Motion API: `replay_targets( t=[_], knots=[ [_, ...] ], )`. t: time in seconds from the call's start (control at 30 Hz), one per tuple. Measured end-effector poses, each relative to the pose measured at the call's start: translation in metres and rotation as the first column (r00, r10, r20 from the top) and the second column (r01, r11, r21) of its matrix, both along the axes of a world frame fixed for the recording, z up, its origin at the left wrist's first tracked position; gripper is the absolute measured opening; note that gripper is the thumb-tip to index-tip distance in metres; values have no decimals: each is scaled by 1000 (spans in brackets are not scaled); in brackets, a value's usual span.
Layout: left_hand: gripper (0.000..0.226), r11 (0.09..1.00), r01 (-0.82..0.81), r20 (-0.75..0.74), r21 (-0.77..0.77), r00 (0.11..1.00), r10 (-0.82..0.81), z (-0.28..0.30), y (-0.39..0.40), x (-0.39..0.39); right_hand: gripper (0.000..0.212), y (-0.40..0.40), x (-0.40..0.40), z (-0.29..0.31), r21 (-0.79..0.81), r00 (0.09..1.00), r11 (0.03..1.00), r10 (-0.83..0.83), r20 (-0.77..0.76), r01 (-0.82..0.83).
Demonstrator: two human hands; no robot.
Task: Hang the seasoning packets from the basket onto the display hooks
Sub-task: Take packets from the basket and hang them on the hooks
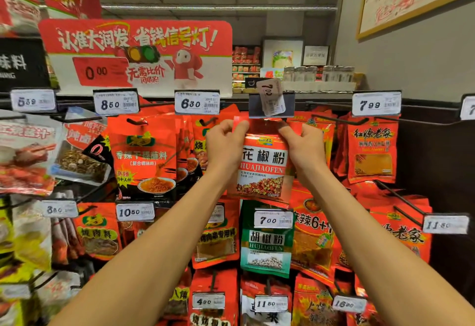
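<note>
1. Two bare forearms (159,248) reaching up from the bottom edge toward the rack.
2. Left hand (226,143) and right hand (305,145) each pinched shut on a top corner of the seasoning packet (264,169).
3. Packet printed "花椒粉" and "HUAJIAOFEN", held upright with its top at the display hook (270,119), under a crooked "7.00" tag (270,97).
4. Just below, green packet (267,243) marked "胡椒粉", tagged "7.00".
5. Neighbouring price tags: "6.30" (197,103), "7.99" (376,104).
6. Above, red sign (138,55) showing "0.00".
</note>
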State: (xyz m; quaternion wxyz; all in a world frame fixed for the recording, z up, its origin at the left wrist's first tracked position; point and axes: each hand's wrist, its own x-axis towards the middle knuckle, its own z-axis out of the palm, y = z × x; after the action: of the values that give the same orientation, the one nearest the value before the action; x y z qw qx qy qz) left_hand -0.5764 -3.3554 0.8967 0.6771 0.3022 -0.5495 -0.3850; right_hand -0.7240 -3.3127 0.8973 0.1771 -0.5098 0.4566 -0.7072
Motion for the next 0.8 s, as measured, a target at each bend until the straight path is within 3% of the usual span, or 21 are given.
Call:
replay_targets(
  t=[0.1, 0.23, 0.37, 0.43, 0.53, 0.7, 0.8],
  knots=[
    [39, 998, 5, -11, 61, 1000, -4, 6, -1, -3, 32, -9, 1, 6, -32, 999, 998, -50, 13, 51],
    [18, 994, 35, -25, 100, 999, -33, 13, -2, -5, 26, -14, -1, 11, -32, 996, 997, -74, 41, 75],
    [25, 979, 43, -20, 198, 999, -40, 7, -8, -10, 33, -23, -8, 5, 67, 992, 991, -116, 42, 114],
    [22, 960, 25, 26, 277, 999, -33, 3, -12, -10, 37, -28, -10, 1, 145, 993, 983, -114, 30, 109],
    [36, 932, -24, 157, 362, 987, -35, 1, -19, -8, 38, -33, -13, -6, 206, 997, 976, -64, -40, 71],
    [39, 961, -100, 382, 259, 924, -7, 5, -14, 3, 31, -54, -12, -1, 142, 981, 974, -162, -109, 177],
    [48, 968, -70, 368, 239, 930, -24, 1, -2, 18, 27, -77, -16, 10, 212, 978, 955, -195, -78, 207]
  ],
)
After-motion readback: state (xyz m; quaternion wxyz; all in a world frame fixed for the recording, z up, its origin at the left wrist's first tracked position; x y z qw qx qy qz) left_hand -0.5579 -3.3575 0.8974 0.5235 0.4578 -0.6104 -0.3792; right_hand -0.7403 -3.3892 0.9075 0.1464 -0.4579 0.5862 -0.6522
